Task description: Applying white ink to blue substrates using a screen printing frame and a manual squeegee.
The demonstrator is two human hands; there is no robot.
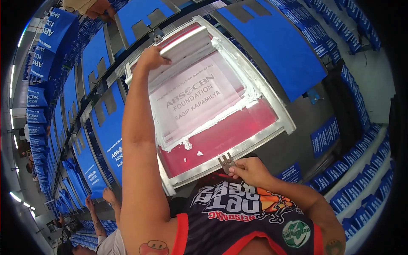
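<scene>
A screen printing frame [278, 114] with pale metal sides lies tilted before me, its mesh [212, 146] red near me and pale pink around dark lettering. White ink [250, 98] is smeared along the right and near sides of the pale area, with small clumps at the near left. At the far end my left hand [154, 58] is closed on a long metal-handled squeegee [187, 41] that spans the frame. My right hand [250, 171] pinches a forked metal bracket [227, 162] at the frame's near edge, close to my shirt.
Flat blue fabric bag pieces [276, 51] with cut slots lie on dark boards around the frame. Printed blue pieces [36, 102] hang in rows at left; more fill racks [357, 187] at right. At lower left, a co-worker's hands [109, 194] are at a printed piece.
</scene>
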